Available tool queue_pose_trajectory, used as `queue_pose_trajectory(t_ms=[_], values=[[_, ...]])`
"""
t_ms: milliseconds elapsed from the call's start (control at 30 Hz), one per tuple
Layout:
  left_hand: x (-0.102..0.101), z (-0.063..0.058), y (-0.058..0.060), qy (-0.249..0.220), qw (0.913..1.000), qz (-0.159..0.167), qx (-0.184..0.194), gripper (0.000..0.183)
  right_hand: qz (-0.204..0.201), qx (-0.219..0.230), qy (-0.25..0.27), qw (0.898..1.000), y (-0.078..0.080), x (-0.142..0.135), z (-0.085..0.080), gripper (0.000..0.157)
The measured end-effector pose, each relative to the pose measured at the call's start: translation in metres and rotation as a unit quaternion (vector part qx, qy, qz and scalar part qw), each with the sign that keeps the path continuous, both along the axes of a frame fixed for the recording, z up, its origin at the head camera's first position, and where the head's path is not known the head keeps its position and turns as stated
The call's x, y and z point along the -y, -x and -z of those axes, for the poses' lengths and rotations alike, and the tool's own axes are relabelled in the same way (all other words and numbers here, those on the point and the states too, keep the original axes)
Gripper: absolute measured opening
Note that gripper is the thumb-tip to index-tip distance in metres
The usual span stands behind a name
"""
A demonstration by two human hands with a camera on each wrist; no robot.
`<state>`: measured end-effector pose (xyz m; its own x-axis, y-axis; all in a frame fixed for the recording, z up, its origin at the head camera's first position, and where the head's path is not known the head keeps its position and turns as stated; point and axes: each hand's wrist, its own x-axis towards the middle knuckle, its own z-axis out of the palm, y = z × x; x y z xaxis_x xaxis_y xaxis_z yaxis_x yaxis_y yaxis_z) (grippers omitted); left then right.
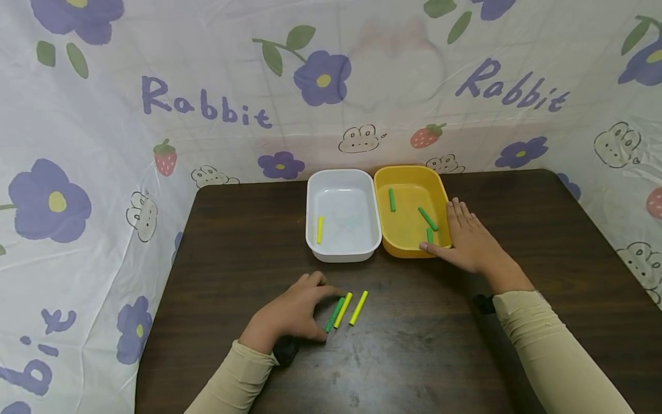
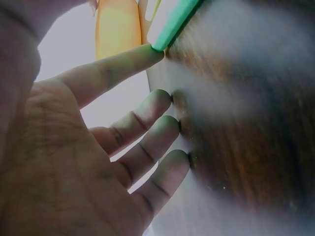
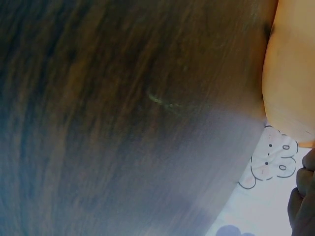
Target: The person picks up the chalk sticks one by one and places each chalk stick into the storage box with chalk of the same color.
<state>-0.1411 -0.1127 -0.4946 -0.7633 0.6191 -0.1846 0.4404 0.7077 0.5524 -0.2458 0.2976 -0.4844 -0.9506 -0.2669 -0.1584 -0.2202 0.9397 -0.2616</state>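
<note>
My left hand [image 1: 293, 307] is low over the table, thumb and index finger spread around a short green stick [image 1: 334, 315]. In the left wrist view, the index fingertip touches the end of the green stick [image 2: 172, 27], while the other fingertips rest near the tabletop. Beside the green stick lie a yellow stick [image 1: 343, 310] and a second yellow stick [image 1: 359, 308] slightly apart. My right hand [image 1: 473, 241] rests at the near right corner of a yellow tray [image 1: 405, 251], fingers straight along its side and thumb at the front rim. Three green sticks [image 1: 428, 219] lie inside that tray.
A white tray [image 1: 343, 257] stands against the yellow tray's left side and holds one yellow stick [image 1: 319, 230]. Both sit near the far edge of the dark wooden table [image 1: 248, 241]. A printed cloth [image 1: 207, 52] hangs behind and at both sides.
</note>
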Motion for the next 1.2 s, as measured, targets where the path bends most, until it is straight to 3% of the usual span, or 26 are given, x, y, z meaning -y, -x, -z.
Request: queue_pose_trajectory(t_ms=[167,500,733,1200], values=[[0.0002,0.0018,-0.0003,-0.006,1.0,-0.002,0.0,0.083,0.0,-0.001,0.001,1.0,-0.0005,0.0004,-0.0006,0.125],[0.0031,0.0049,-0.0002,-0.025,0.9991,-0.002,-0.035,0.078,-0.001,-0.003,-0.003,1.0,-0.0006,0.0008,-0.0012,0.124],[0.0025,0.0032,0.0003,-0.042,0.9974,-0.002,-0.06,0.078,-0.003,-0.009,-0.011,1.0,-0.0005,-0.0002,0.0005,0.124],[0.0017,-0.002,0.0035,-0.081,0.994,-0.01,-0.072,0.082,-0.006,-0.015,-0.011,1.0,-0.0004,0.001,-0.0011,0.124]])
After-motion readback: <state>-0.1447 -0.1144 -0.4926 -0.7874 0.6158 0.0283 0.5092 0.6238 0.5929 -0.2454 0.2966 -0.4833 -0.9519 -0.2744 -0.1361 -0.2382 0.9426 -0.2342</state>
